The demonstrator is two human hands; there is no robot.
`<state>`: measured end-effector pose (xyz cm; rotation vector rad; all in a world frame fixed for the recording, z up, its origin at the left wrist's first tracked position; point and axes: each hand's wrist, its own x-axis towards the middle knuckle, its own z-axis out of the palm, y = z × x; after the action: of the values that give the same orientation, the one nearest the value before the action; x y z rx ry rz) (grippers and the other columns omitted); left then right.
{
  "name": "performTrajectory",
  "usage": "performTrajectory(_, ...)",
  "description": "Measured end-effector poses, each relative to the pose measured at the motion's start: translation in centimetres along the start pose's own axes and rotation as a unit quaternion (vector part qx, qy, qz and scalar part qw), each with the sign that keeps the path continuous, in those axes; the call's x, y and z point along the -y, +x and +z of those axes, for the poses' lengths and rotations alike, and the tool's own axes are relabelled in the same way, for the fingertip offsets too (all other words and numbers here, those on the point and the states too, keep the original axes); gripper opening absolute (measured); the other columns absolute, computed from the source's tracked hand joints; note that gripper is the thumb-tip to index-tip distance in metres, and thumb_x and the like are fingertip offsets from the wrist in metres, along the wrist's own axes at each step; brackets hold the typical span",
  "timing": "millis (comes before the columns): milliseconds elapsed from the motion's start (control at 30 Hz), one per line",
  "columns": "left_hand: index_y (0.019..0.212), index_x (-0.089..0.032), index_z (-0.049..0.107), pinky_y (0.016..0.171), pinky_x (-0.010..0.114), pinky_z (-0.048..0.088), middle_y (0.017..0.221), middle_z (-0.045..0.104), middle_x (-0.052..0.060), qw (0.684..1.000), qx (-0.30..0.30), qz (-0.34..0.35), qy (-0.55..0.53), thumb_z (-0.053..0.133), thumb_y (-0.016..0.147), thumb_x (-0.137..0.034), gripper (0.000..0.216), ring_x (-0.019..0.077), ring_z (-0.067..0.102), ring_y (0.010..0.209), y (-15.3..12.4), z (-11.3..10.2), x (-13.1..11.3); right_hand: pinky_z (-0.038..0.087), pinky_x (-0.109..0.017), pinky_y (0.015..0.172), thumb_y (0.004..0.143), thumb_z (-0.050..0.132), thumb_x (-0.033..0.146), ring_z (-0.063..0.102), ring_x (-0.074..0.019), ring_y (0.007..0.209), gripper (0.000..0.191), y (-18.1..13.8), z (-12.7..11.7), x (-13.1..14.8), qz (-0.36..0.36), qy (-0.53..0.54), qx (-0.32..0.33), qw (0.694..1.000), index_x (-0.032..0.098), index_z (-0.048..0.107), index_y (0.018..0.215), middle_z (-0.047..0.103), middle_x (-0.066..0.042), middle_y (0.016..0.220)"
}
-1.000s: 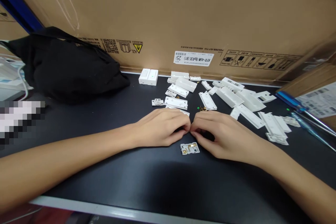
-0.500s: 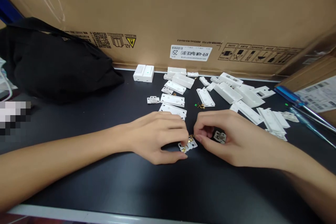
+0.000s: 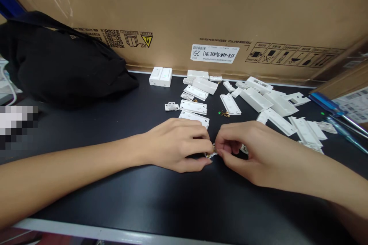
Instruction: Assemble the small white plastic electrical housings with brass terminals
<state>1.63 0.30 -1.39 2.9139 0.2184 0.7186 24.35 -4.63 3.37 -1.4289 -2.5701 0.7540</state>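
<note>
Two-handed pinch on contact plate [image 3: 211, 154].
Left hand [image 3: 178, 143], right hand [image 3: 253, 149] fingers clamped it; a slip could flick it among 1 o'clock housings [image 3: 255, 99].

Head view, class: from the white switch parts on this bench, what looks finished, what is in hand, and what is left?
Done, apparently: one closed white switch at the back. In hand: left hand and right hand pinch a small brass-contact piece between fingertips. Left: many loose white housings and brass bits lie unassembled.
</note>
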Motion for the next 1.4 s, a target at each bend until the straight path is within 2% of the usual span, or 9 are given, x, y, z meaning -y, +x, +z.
performTrajectory(267, 0.091, -0.018, 0.073, 0.068, 0.028, 0.051, 0.091, 0.075, 0.004, 1.0, -0.021, 0.012, 0.02, 0.058, 0.101, -0.032, 0.022, 0.0155, 0.065, 0.077, 0.1, 0.2, 0.0, 0.034, -0.028, 0.05, 0.085, 0.053, 0.017, 0.047, -0.0121, 0.054, 0.018, -0.2, 0.0, 0.4, 0.026, -0.029, 0.029, 0.999, 0.024, 0.055, 0.068, 0.058, 0.005, 0.063)
performTrajectory(867, 0.087, -0.02, 0.073, 0.065, 0.026, 0.052, 0.084, 0.076, 0.001, 0.999, -0.031, 0.017, 0.039, 0.057, 0.101, -0.03, 0.023, 0.0141, 0.066, 0.073, 0.1, 0.1, 0.1, 0.032, -0.029, 0.047, 0.083, 0.054, 0.024, 0.043, -0.0135, 0.05, 0.021, -0.1, 0.9, 0.8, 0.074, -0.055, -0.002, 0.996, 0.024, 0.048, 0.063, 0.054, 0.004, 0.055)
performTrajectory(1400, 0.088, -0.018, 0.072, 0.065, 0.027, 0.051, 0.084, 0.074, 0.002, 0.999, -0.026, 0.012, 0.034, 0.058, 0.1, -0.029, 0.022, 0.0145, 0.065, 0.073, 0.1, 0.0, 0.0, 0.032, -0.029, 0.048, 0.083, 0.053, 0.025, 0.044, -0.013, 0.051, 0.019, 0.0, 0.8, 0.4, 0.089, -0.056, -0.01, 0.994, 0.025, 0.052, 0.064, 0.056, 0.006, 0.056)
